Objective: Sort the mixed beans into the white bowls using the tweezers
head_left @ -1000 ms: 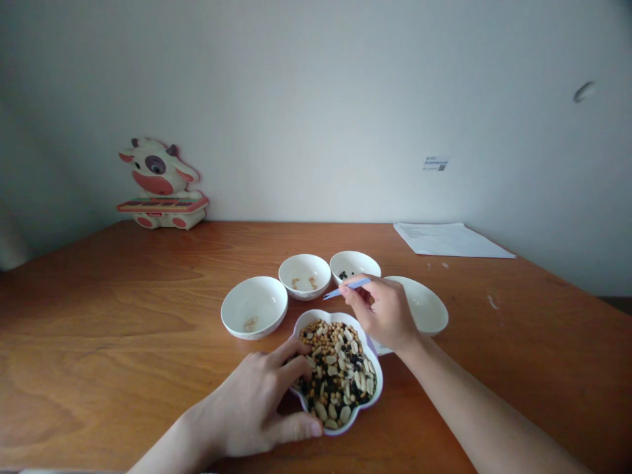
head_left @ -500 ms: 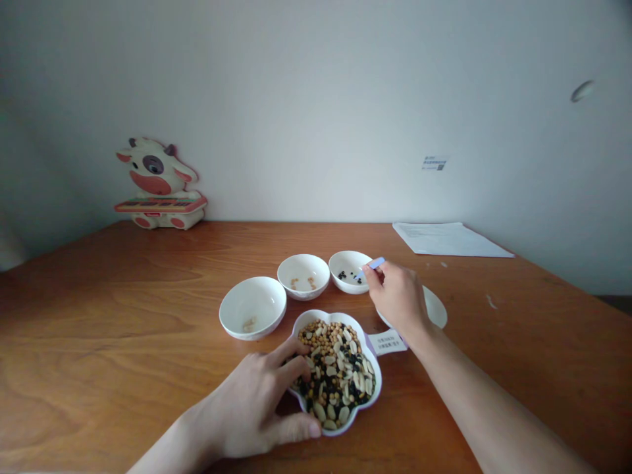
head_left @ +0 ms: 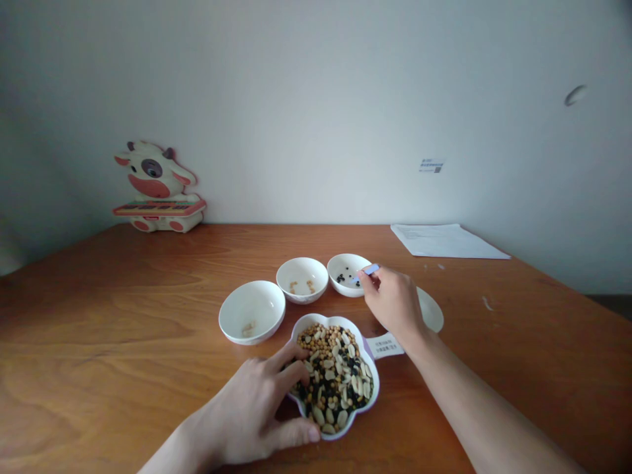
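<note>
My left hand (head_left: 257,408) grips the left rim of a flower-shaped white dish (head_left: 376,385), fingers over the edge and thumb along the near side. Inside lies a mix of peanuts, yellow beans and black beans (head_left: 336,372). My right hand (head_left: 395,303) is closed in a pinch on small light purple tweezers (head_left: 371,268), their tip over the right white bowl (head_left: 336,282), which holds several black beans (head_left: 340,279). The middle bowl (head_left: 302,297) has several yellow beans (head_left: 310,286) in it. In the left bowl (head_left: 232,316) lie a few pale peanuts (head_left: 248,328).
Partly hidden behind my right wrist is a white plate (head_left: 432,313). The dish's labelled handle (head_left: 385,345) points right, under my right forearm. Paper sheets (head_left: 449,241) lie at the back right, and a toy cow with a keyboard (head_left: 155,191) stands at the back left.
My right hand and the tweezers have shifted slightly lower over the right bowl. The left hand keeps its hold on the dish. The whole view has shifted a little.
</note>
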### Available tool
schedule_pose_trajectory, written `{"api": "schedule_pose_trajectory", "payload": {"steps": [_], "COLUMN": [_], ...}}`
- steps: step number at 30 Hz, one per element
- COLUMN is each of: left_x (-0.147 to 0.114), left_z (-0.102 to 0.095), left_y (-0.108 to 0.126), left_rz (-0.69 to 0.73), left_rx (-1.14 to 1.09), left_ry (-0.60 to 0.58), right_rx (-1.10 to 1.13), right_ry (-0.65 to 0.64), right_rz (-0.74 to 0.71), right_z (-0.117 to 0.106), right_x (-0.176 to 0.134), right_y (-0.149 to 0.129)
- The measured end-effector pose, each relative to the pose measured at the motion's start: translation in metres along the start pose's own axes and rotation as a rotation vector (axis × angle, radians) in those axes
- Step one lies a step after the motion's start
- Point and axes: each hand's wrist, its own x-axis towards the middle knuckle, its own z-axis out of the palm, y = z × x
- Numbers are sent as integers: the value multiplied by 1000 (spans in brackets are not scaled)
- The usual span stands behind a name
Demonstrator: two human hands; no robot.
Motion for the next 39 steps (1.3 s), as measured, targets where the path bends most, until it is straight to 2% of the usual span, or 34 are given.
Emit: {"api": "schedule_pose_trajectory", "payload": {"steps": [4,9,11,14,17,22,33,39], "left_x": [-2,0,1,2,3,4,5,6], "left_z": [4,5,5,5,5,4,3,2], "left_y": [-5,-7,-8,-8,-9,-10,-9,-6], "left_rz": [14,40,48,55,54,65,46,39], "left_rx": [-32,-52,-63,-63,-57,-72,-77,-87], "left_ry": [19,58,74,83,80,62,43,46], "right_rx": [194,493,572,644,657,631,701,663], "right_ry": [45,7,-41,-193,-304,-371,-398,-429], "right_rz": [-67,-280,-361,-422,-451,-456,-393,-391], "right_z": [-9,-25,-27,-23,-14,-6,-8,-6], "right_x": [-4,-9,-9,-10,-14,-23,-25,-29], "right_y": [-8,-21,-24,-27,-29,-35,-40,-43]}}
